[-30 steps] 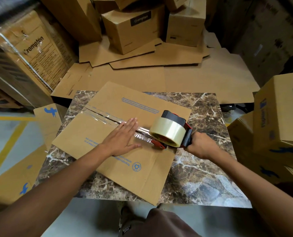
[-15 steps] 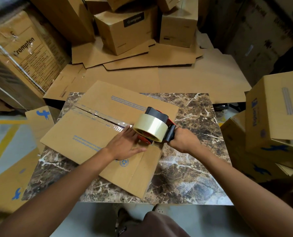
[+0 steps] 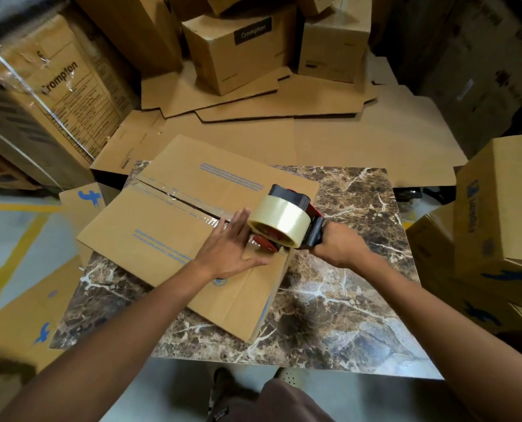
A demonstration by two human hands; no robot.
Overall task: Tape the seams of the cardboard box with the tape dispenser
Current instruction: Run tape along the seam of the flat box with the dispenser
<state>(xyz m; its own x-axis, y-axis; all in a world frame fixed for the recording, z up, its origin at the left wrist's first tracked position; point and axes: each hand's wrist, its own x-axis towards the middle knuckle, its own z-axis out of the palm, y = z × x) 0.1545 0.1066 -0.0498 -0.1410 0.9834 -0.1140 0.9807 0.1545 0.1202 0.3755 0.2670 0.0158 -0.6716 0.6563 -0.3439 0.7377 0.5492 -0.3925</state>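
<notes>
A brown cardboard box [image 3: 162, 236] lies flat on the marble table [image 3: 354, 287], with clear tape running along its middle seam [image 3: 174, 197] from the far left corner. My left hand [image 3: 231, 248] presses flat on the box, fingers straight, right beside the seam. My right hand [image 3: 337, 246] grips the handle of the red and black tape dispenser [image 3: 284, 220], which carries a roll of clear tape. The dispenser's front sits on the seam near the box's right edge, just right of my left hand.
Stacked cardboard boxes [image 3: 238, 53] and flat cardboard sheets [image 3: 314, 129] crowd the floor behind the table. A wrapped carton [image 3: 56, 95] stands at the left, and more boxes [image 3: 497, 208] at the right. Grey floor with a yellow line [image 3: 13, 263] shows at the left.
The dispenser has travelled along the seam to the box's right edge, laying tape. My left hand slid along the box behind it, pressing beside the seam.
</notes>
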